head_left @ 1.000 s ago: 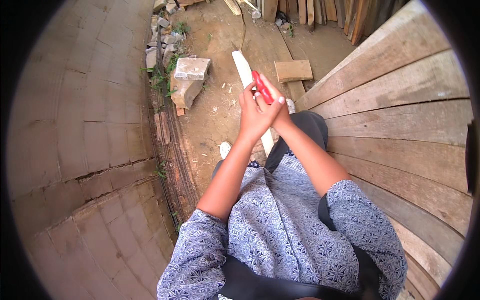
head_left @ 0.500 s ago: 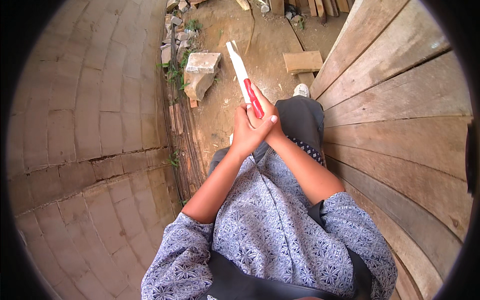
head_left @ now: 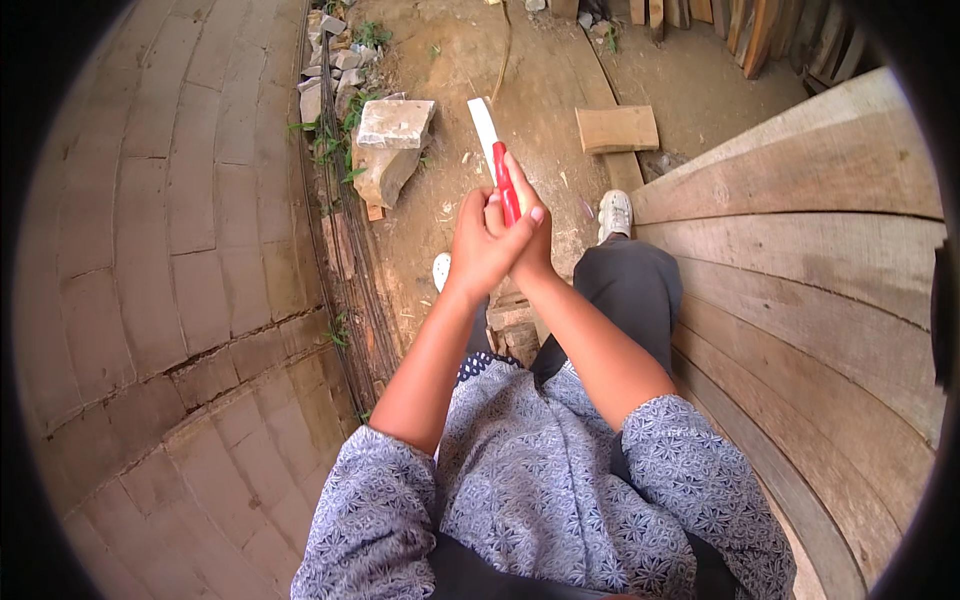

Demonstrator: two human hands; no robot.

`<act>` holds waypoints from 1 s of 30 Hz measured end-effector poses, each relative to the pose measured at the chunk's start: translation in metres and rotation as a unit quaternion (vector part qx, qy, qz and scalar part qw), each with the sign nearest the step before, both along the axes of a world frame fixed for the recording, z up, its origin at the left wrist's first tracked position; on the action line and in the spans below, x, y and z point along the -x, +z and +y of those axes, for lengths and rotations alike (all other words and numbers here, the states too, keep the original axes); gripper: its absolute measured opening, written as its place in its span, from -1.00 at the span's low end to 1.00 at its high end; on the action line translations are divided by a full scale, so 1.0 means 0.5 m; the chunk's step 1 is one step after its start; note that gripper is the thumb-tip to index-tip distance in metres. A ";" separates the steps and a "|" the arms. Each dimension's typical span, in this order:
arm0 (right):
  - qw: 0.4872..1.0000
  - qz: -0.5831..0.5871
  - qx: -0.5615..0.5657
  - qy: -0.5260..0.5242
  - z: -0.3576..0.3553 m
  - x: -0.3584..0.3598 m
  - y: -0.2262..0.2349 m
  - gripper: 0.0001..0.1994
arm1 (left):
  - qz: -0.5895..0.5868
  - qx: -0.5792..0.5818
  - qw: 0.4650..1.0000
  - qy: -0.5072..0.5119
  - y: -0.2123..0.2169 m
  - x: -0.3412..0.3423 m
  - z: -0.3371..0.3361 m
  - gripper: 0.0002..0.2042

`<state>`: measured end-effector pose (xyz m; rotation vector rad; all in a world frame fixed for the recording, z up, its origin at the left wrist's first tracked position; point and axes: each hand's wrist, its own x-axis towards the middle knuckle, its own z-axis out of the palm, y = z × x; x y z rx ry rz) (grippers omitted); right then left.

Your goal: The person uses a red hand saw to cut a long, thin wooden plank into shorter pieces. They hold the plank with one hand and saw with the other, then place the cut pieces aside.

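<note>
Work looks to be under way rather than complete: a pale wooden strip (head_left: 483, 122) points up and away from the person, its far part in view and its lower part hidden behind the clasped hands. Beside it lies a smooth red tool handle (head_left: 506, 190), overlapping the strip's right edge; whether they touch cannot be told, and no blade can be made out for certain. The right hand (head_left: 536, 243) is wrapped around the handle, one finger stretched along its side. The left hand (head_left: 486, 241) is closed as well, pressed against the right, with its thumb laid across it; what its bent fingers enclose is hidden.

Small wood chips (head_left: 447, 208) scattered over the dirt ground (head_left: 455, 65) suggest that some cutting has been done here, and the strip's visible face is clean and light. How much is left cannot be judged, since the hands cover the lower length and no finished piece can be identified.

Around this stand a rough stone block (head_left: 397, 123) to the left, a short board (head_left: 617, 130) lying on the right, a plank wall (head_left: 790, 185) along that side and a block wall (head_left: 190, 230) opposite.
</note>
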<state>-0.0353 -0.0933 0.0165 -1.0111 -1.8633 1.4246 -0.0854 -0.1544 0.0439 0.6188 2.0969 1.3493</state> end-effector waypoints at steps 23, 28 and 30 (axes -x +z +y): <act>0.997 0.039 -0.014 0.063 -0.099 -0.229 0.038 -0.36 | 0.023 -0.045 0.996 -0.078 0.091 -0.236 -0.135 -0.39; 0.997 0.032 -0.007 0.067 0.004 -0.077 -0.024 -0.36 | 0.025 -0.051 0.998 0.014 -0.019 -0.085 -0.016 -0.40; 0.995 0.066 -0.069 0.036 0.064 0.010 -0.054 -0.38 | -0.005 -0.042 0.999 0.030 -0.060 -0.002 0.050 -0.39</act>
